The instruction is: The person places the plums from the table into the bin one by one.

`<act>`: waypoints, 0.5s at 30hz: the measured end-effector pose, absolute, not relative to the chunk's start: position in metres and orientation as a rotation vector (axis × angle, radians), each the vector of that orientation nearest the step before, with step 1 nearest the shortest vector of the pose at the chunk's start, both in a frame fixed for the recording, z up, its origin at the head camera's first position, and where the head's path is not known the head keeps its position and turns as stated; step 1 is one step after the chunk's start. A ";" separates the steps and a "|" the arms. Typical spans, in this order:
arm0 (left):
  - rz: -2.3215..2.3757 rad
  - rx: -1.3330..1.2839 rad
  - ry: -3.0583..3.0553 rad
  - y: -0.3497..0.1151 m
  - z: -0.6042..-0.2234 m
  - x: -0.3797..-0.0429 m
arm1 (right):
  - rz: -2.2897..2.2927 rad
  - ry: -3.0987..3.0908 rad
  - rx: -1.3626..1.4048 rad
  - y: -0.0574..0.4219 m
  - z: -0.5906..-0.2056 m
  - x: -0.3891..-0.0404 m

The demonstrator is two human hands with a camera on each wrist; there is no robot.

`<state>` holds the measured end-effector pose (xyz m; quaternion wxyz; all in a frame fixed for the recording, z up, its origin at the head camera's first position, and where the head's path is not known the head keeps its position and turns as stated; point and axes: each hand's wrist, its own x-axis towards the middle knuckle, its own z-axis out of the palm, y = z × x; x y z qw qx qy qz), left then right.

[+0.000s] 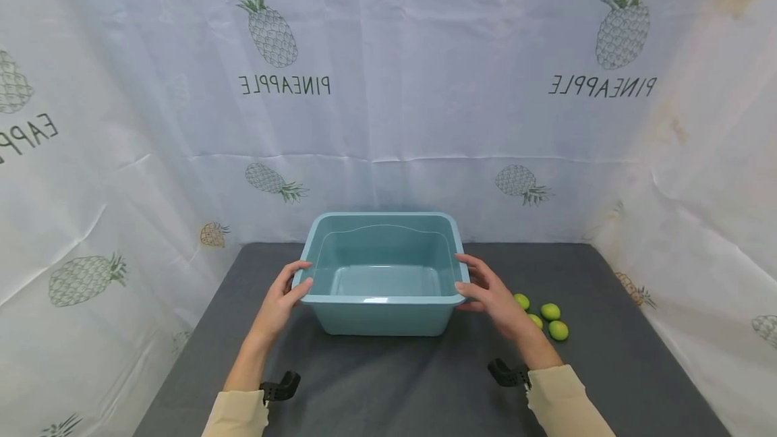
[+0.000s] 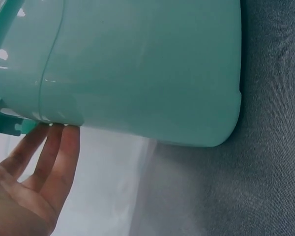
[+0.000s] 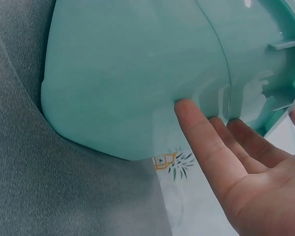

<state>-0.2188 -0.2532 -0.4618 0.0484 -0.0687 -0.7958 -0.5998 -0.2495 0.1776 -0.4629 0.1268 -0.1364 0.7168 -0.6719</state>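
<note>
A light blue-green plastic basin [image 1: 388,319] stands upright on the dark tabletop, with nothing visible inside it. My left hand [image 1: 284,299] grips its left rim, thumb at the front corner and index finger over the edge. In the left wrist view, other fingers [image 2: 64,162] of that hand touch the outer wall under the rim. On the opposite side my right hand [image 1: 493,295] holds the right rim between thumb and fingers. Its lower fingers [image 3: 206,142] press against the outside wall in the right wrist view, where the thumb is mostly hidden.
Several green limes [image 1: 550,311] lie on the table just right of my right hand, partly behind the forearm. A dark cloth [image 1: 376,383] covers the table. White curtains printed with pineapples [image 1: 419,120] hang behind it and along both sides.
</note>
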 end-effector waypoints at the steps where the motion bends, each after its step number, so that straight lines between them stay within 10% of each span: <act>1: -1.827 -0.214 -2.423 -0.252 -0.462 -0.219 | -1.959 2.087 -0.393 0.179 -0.462 -0.250; 15: -1.795 -0.272 -2.444 -0.237 -0.462 -0.215 | -1.940 2.122 -0.341 0.193 -0.457 -0.243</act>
